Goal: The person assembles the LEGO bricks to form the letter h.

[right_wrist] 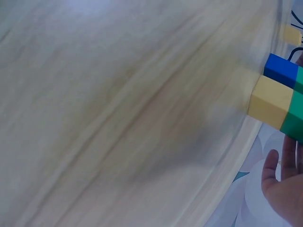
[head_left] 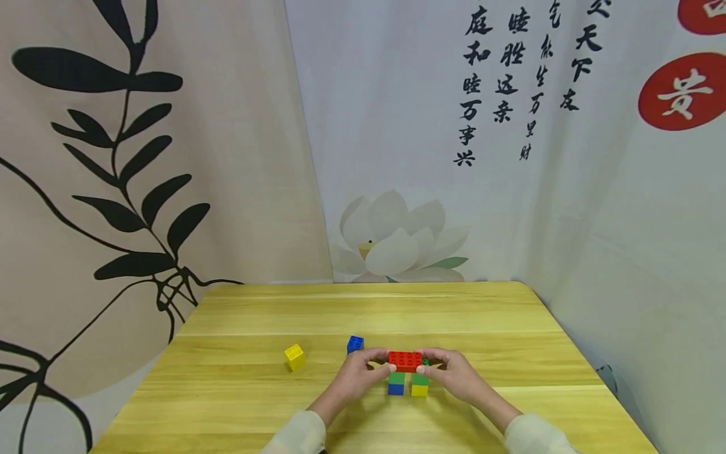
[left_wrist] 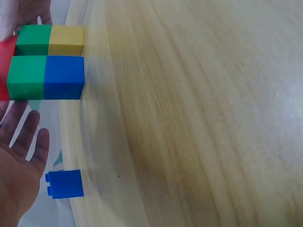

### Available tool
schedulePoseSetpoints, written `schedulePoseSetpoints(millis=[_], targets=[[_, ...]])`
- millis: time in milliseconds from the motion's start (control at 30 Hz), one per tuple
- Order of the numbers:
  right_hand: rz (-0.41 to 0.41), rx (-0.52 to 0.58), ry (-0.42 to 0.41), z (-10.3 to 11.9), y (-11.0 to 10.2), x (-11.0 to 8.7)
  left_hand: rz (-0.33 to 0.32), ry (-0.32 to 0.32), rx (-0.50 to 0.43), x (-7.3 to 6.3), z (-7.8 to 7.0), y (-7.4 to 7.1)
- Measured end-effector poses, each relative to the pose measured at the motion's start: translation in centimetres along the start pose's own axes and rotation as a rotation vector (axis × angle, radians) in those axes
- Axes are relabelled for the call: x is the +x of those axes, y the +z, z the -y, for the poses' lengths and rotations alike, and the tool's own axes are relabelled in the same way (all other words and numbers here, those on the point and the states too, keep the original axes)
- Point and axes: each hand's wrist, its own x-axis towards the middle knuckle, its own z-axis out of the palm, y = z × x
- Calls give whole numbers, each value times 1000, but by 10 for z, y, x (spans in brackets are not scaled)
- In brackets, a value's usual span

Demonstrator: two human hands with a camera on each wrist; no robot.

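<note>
A red building brick [head_left: 405, 361] with studs on top lies across two short columns. The left column is a green brick [left_wrist: 27, 78] on a blue brick [left_wrist: 65, 78]. The right one is another green brick [head_left: 420, 379] on a yellow brick [right_wrist: 271, 101]. My left hand [head_left: 363, 372] pinches the red brick's left end between thumb and fingers. At the opposite end my right hand [head_left: 454, 375] pinches it the same way. A bit of green with a stud shows past the red brick's right end. In the right wrist view the red brick is out of sight.
Behind my left hand stands a loose blue brick [head_left: 355, 343], partly covered by it in the head view. Farther left on the wooden table [head_left: 238, 403] sits a yellow brick [head_left: 295, 357]. A printed curtain [head_left: 255, 157] hangs beyond the table's far edge.
</note>
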Motion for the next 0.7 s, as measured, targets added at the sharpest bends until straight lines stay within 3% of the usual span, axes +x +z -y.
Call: schedulePoseSetpoints(millis=[300, 700], targets=[[-1, -19, 4, 4, 11, 6, -11, -8, -32, -7, 4, -9], [27, 49, -1, 18, 40, 18, -17, -18, -63, -21, 18, -37]])
